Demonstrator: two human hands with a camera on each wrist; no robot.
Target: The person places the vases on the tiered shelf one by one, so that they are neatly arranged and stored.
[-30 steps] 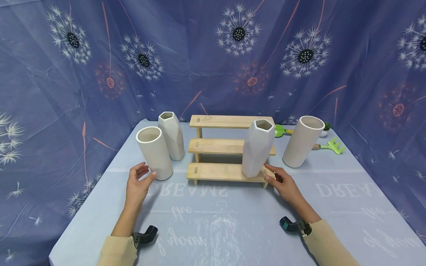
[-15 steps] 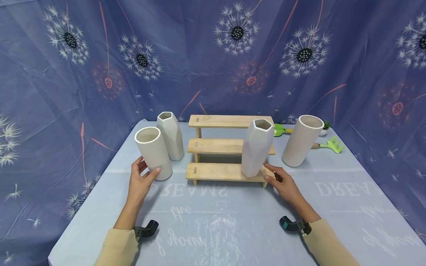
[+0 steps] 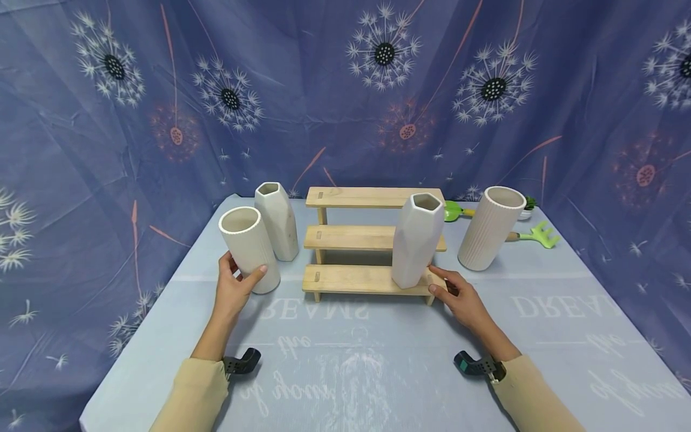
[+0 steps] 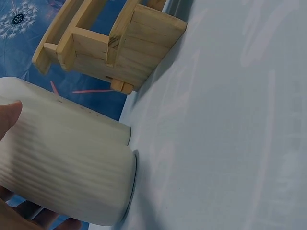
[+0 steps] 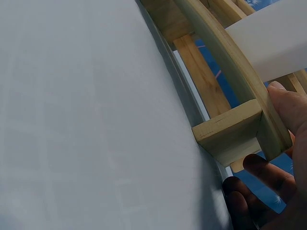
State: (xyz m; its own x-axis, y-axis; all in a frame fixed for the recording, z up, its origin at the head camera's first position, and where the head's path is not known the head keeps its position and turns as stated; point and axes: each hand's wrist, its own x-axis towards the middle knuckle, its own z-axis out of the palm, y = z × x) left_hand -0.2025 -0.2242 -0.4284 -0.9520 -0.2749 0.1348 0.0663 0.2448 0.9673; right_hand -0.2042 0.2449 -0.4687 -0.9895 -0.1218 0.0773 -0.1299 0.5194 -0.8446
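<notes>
Both hands gripping now: left hand [image 3: 236, 283] newly around ribbed vase [image 3: 249, 248], right hand [image 3: 460, 299] seemingly unmoved on wooden shelf [image 3: 353, 278].

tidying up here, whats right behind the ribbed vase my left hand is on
A faceted white vase stands just behind the ribbed vase, which the left hand grips. The ribbed vase covers part of its base.

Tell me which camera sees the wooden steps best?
The head view: the whole wooden shelf shows, three steps, a faceted vase on the lowest. The left wrist view shows it sideways; the right wrist view only one corner.
</notes>
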